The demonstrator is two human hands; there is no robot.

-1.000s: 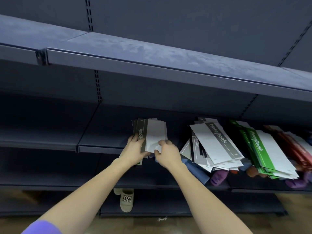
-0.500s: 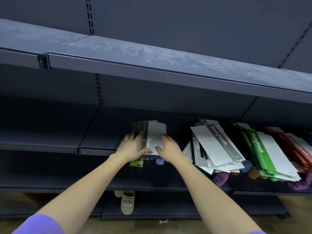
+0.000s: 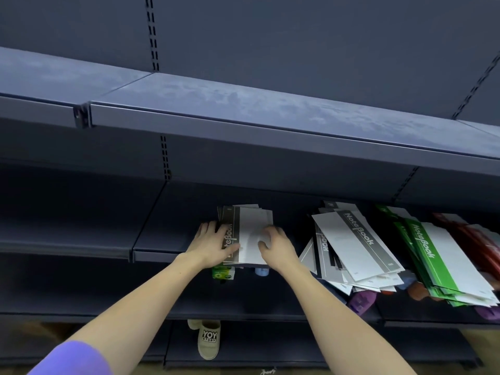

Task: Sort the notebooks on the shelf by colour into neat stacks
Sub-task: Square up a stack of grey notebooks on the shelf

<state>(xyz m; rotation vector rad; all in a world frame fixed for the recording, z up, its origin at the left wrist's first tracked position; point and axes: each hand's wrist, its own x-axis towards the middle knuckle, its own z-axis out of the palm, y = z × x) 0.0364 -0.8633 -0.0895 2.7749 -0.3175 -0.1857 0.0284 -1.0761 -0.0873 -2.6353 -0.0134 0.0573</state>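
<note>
A small stack of grey-and-white notebooks (image 3: 250, 226) lies on the middle shelf (image 3: 162, 236). My left hand (image 3: 212, 244) lies on the stack's left edge, fingers spread and thumb across the grey spine band. My right hand (image 3: 276, 244) presses on its white cover at the right, fingers bent. To the right sprawls a messy pile of grey notebooks (image 3: 354, 247), then a slanted pile of green notebooks (image 3: 433, 255), then red notebooks (image 3: 476, 239) at the frame edge.
A dusty upper shelf (image 3: 243, 104) overhangs the working shelf. Below the piles sit purple and orange items (image 3: 362, 301) and a green box (image 3: 223, 273) on a lower shelf. A beige slipper (image 3: 208, 339) shows near the floor.
Both hands have slid farther onto the grey stack and pushed it deeper onto the shelf. The other piles have not moved.
</note>
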